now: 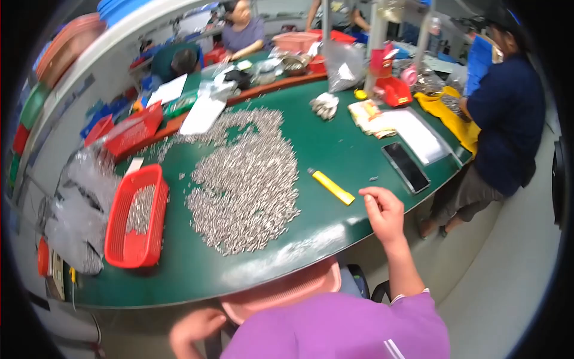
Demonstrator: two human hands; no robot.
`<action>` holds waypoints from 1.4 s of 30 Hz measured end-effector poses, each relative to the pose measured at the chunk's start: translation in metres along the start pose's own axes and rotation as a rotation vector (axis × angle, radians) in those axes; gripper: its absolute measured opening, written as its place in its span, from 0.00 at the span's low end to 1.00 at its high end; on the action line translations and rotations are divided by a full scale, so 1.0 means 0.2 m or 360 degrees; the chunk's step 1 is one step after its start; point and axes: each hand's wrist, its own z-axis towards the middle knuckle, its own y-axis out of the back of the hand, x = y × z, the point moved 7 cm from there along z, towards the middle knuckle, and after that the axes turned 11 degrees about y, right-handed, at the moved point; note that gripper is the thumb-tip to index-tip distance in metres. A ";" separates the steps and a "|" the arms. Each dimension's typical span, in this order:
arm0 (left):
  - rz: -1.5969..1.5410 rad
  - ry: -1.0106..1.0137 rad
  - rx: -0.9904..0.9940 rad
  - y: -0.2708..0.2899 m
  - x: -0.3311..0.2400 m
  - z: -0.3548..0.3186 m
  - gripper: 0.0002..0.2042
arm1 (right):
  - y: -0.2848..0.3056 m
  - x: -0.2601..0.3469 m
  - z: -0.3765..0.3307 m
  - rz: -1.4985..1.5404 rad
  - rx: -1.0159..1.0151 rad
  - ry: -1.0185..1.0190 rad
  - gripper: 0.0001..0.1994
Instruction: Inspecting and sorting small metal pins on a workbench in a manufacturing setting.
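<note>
My right hand (385, 212) hangs over the table's front edge with its fingers curled in; whether something small is between them is hidden. Closest to it are a small dark piece (373, 178) and a slim yellow tool with a dark end (332, 186). Below the edge, my left hand (197, 326) is blurred beside the rim of a pink plastic basket (329, 276), and I cannot tell if it touches it. A wide heap of small silvery metal pieces (251, 185) covers the middle of the green table (323, 131). More pieces lie in a red basket (113, 245) at the left.
A phone (405, 167), white papers (418, 137) and a white glove (324, 106) lie on the right side. Plastic bags (78, 221) crowd the left end. A person (508, 113) stands at the right; another person (242, 33) sits across the table.
</note>
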 end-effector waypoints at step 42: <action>-0.0469 -0.0857 -0.1455 0.24 -0.74 0.13 0.34 | -0.74 0.35 -0.17 0.0420 0.1125 0.0322 0.13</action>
